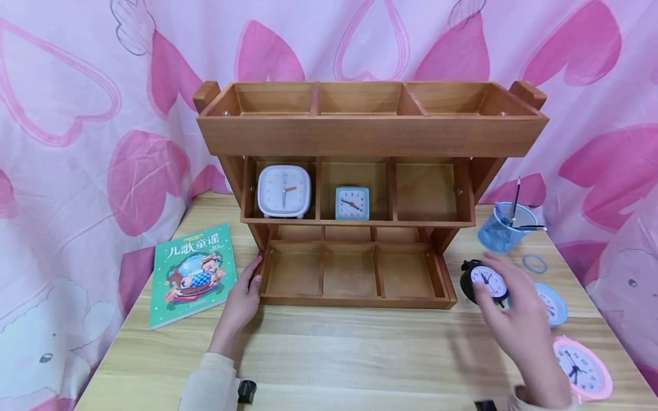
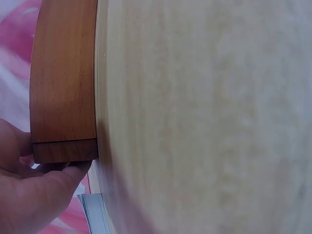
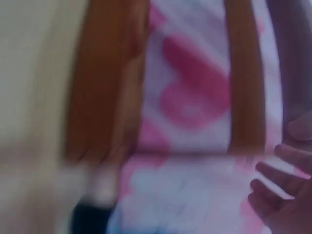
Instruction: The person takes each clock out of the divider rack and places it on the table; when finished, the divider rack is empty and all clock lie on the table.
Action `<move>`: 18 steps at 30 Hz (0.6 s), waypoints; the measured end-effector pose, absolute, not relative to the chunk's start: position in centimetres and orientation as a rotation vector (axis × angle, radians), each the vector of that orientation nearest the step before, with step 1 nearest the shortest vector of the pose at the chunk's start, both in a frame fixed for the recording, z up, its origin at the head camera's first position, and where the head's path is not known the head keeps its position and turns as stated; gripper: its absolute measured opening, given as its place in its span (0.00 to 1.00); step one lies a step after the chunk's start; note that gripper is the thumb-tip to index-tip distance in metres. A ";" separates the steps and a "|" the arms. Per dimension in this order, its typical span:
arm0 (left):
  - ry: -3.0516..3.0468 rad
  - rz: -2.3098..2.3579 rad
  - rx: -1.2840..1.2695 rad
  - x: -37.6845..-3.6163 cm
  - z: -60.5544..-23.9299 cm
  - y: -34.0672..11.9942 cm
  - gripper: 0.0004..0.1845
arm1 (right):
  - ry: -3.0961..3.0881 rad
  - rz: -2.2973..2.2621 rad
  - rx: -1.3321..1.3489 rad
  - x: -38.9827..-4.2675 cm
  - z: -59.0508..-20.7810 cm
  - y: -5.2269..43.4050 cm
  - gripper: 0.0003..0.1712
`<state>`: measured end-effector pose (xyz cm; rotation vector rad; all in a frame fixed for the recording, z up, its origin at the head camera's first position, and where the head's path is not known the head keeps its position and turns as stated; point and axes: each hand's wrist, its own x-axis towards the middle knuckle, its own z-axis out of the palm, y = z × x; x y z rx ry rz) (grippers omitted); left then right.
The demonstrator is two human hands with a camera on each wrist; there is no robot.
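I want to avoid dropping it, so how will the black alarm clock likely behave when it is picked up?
The black alarm clock would probably feel stiff, since its case looks hard. Its rounded body might roll if set down on edge, though the small projecting feet could stop it.

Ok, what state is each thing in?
Brown wooden shelf, standing, gripped by left hand
White rounded clock, upright
Pale-blue square clock, upright
Black round clock, partly covered
Blue round clock, partly covered
Pink round clock, face showing
Green paper book, closed
Blue round cup, upright, not empty
Blue ring, lying flat
Right hand, loosely spread
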<state>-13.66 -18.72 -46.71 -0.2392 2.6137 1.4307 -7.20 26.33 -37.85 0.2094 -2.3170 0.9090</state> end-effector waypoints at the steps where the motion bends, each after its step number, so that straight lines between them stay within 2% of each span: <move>1: 2.618 1.429 -0.234 -13.6 -46.7 -18.7 0.27 | -2.291 0.917 0.304 -8.1 -37.2 25.3 0.26; 5: 2.642 1.419 -0.214 -13.7 -46.6 -18.5 0.27 | -2.215 0.931 0.575 -11.7 -34.8 21.7 0.24; 11: 2.659 1.418 -0.211 -13.8 -46.7 -18.5 0.27 | -2.213 0.869 0.789 -17.3 -32.3 17.6 0.23; 14: 2.662 1.422 -0.217 -13.8 -46.8 -18.6 0.26 | -2.239 0.816 0.829 -19.6 -31.8 16.0 0.21; 18: 2.659 1.424 -0.228 -13.7 -46.9 -18.7 0.26 | -2.366 0.751 0.737 -21.1 -32.0 14.8 0.21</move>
